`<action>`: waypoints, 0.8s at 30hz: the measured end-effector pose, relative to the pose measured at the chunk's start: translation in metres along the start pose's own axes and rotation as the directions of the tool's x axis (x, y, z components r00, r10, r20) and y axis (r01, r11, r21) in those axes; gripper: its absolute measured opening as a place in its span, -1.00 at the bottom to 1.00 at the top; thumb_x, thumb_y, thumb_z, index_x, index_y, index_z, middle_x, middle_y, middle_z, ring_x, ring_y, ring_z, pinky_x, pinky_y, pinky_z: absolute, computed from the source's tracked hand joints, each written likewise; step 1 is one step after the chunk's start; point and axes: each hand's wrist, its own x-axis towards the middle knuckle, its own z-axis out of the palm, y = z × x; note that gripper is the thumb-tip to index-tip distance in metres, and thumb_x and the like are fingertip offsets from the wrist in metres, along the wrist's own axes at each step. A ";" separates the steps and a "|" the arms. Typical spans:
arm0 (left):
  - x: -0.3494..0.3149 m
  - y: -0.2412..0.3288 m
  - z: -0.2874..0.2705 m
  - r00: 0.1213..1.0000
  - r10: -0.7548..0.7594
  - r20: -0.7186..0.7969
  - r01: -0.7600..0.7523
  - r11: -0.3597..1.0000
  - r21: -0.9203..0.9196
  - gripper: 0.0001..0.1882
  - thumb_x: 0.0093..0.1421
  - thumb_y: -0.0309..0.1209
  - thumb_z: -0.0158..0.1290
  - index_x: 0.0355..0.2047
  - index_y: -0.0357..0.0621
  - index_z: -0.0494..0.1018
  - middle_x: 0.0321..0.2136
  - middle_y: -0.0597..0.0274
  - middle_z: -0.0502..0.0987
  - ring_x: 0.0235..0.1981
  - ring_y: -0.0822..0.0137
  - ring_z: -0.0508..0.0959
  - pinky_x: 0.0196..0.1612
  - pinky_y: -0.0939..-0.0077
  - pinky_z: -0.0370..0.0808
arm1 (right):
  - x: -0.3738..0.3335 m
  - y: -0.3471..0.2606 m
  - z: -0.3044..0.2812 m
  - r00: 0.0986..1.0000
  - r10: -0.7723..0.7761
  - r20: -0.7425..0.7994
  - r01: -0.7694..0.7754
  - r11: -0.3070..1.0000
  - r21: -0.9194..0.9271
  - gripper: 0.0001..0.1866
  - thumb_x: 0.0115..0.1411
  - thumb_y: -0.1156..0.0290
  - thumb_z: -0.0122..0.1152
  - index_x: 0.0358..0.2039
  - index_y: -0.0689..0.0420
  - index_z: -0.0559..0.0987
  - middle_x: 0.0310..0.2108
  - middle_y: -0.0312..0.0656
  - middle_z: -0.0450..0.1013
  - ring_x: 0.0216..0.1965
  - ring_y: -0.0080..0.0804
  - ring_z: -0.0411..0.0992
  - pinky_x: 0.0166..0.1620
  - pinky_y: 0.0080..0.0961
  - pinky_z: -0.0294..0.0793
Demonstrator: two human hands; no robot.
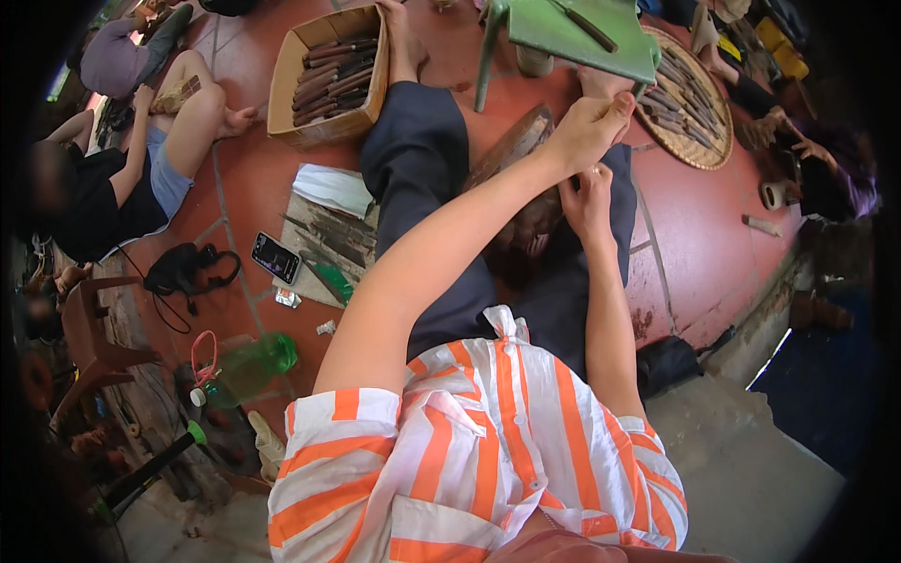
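Note:
I sit on a red tiled floor with my legs in dark trousers stretched out. A worn wooden block (514, 150) rests between my knees. My left hand (589, 129) reaches over its far end with fingers pinched together on something too small to make out. My right hand (587, 199) sits just below it, fingers curled against the block's dark lower part. What either hand grips is hidden by the fingers.
A cardboard box (282, 84) of dark wooden-handled pieces lies ahead left, a round woven tray (699, 155) of similar pieces ahead right, a green stool (582, 38) beyond. A phone (275, 257), green bottle (249, 368) and loose pieces lie left. Other people sit at both sides.

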 end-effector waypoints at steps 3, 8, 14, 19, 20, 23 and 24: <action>-0.016 -0.003 -0.004 0.981 -0.195 0.020 0.194 0.953 -0.233 -0.39 0.30 0.16 -0.23 -0.66 -0.09 0.18 -0.71 0.46 0.15 -0.69 0.64 0.10 -0.65 0.71 0.00 | -0.015 -0.005 -0.011 0.996 -0.052 0.076 0.051 0.998 0.023 -0.81 0.04 0.39 0.30 -0.50 0.14 0.44 -0.60 -0.20 0.33 -0.47 -0.21 0.32 -0.16 -0.38 0.17; -0.003 -0.005 -0.015 0.998 -0.064 0.009 0.065 0.968 -0.242 -0.39 0.29 0.17 -0.24 -0.65 -0.09 0.20 -0.71 0.47 0.13 -0.71 0.64 0.06 -0.65 0.72 -0.02 | -0.001 -0.006 0.002 1.000 -0.004 0.021 0.005 0.999 -0.040 -0.72 0.05 0.33 0.31 -0.58 0.15 0.37 -0.59 -0.16 0.31 -0.52 -0.18 0.27 -0.25 -0.39 0.14; -0.014 -0.007 -0.018 0.982 -0.168 -0.085 0.141 0.954 -0.265 -0.38 0.28 0.19 -0.23 -0.66 -0.08 0.19 -0.72 0.44 0.14 -0.71 0.63 0.08 -0.66 0.72 -0.03 | -0.004 -0.009 -0.004 0.996 -0.075 0.057 0.075 0.997 -0.010 -0.71 0.05 0.31 0.32 -0.58 0.13 0.38 -0.62 -0.21 0.29 -0.50 -0.25 0.29 -0.27 -0.39 0.13; -0.002 -0.005 -0.022 0.995 -0.038 -0.088 0.021 0.981 -0.194 -0.37 0.26 0.21 -0.22 -0.66 -0.08 0.19 -0.73 0.44 0.13 -0.72 0.62 0.09 -0.67 0.71 -0.04 | 0.008 -0.002 0.008 1.000 -0.002 0.021 0.003 1.000 -0.021 -0.72 0.03 0.32 0.33 -0.59 0.12 0.39 -0.64 -0.24 0.28 -0.48 -0.28 0.31 -0.27 -0.39 0.13; -0.005 -0.005 -0.018 0.991 -0.077 -0.111 0.048 0.969 -0.244 -0.37 0.27 0.21 -0.22 -0.66 -0.08 0.19 -0.72 0.44 0.14 -0.71 0.63 0.09 -0.67 0.71 -0.05 | 0.003 -0.002 0.003 0.998 -0.050 0.031 0.051 0.998 -0.039 -0.73 0.03 0.33 0.33 -0.58 0.12 0.40 -0.63 -0.23 0.30 -0.48 -0.27 0.31 -0.28 -0.39 0.13; -0.019 -0.016 -0.027 0.972 -0.226 -0.061 0.190 0.914 -0.359 -0.38 0.28 0.19 -0.24 -0.64 -0.09 0.20 -0.71 0.42 0.16 -0.70 0.62 0.11 -0.67 0.71 -0.03 | -0.006 -0.011 -0.004 0.988 -0.146 0.051 0.146 0.989 0.003 -0.74 0.02 0.34 0.34 -0.57 0.13 0.41 -0.63 -0.21 0.31 -0.52 -0.24 0.30 -0.29 -0.38 0.13; -0.018 -0.014 -0.025 0.977 -0.202 -0.071 0.166 0.926 -0.340 -0.39 0.29 0.18 -0.25 -0.64 -0.08 0.20 -0.71 0.43 0.16 -0.70 0.62 0.11 -0.66 0.71 -0.03 | -0.007 -0.009 -0.005 0.990 -0.127 0.068 0.129 0.991 -0.028 -0.76 0.03 0.34 0.33 -0.55 0.13 0.43 -0.61 -0.23 0.33 -0.48 -0.25 0.33 -0.27 -0.37 0.15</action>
